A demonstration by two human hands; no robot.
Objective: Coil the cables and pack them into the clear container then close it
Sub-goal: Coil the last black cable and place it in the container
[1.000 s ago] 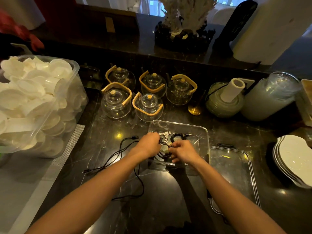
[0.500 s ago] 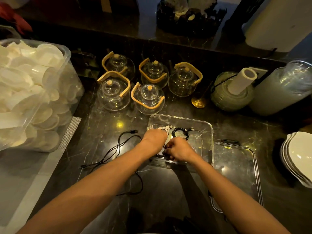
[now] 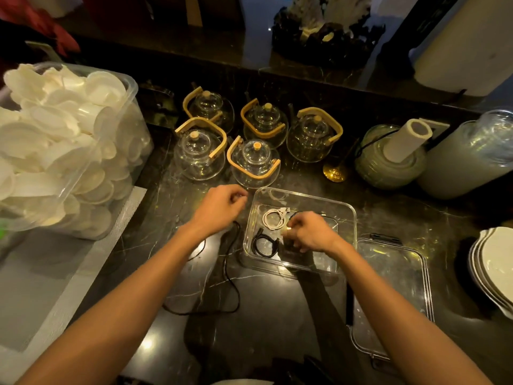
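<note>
The clear container (image 3: 348, 218) stands open on the dark counter. Inside it lie a coiled white cable (image 3: 273, 219) and a coiled black cable (image 3: 263, 243). My right hand (image 3: 311, 233) is inside the container, its fingers curled around a small pale piece (image 3: 286, 232) beside the coils; what it is I cannot tell. My left hand (image 3: 220, 208) is outside, left of the container, with fingers curled over the upper end of a loose black cable (image 3: 231, 276). That cable trails uncoiled across the counter toward me. The clear lid (image 3: 397, 287) lies flat to the container's right.
Several glass teapots (image 3: 254, 159) with wooden handles stand just behind the container. A big clear tub of white plastic pieces (image 3: 66, 151) fills the left. Jars (image 3: 388, 159) and a stack of white plates (image 3: 497, 265) sit at the right.
My left hand has left the container and moved left onto the loose black cable's end. The right hand stays in the container, and both coils are now uncovered.
</note>
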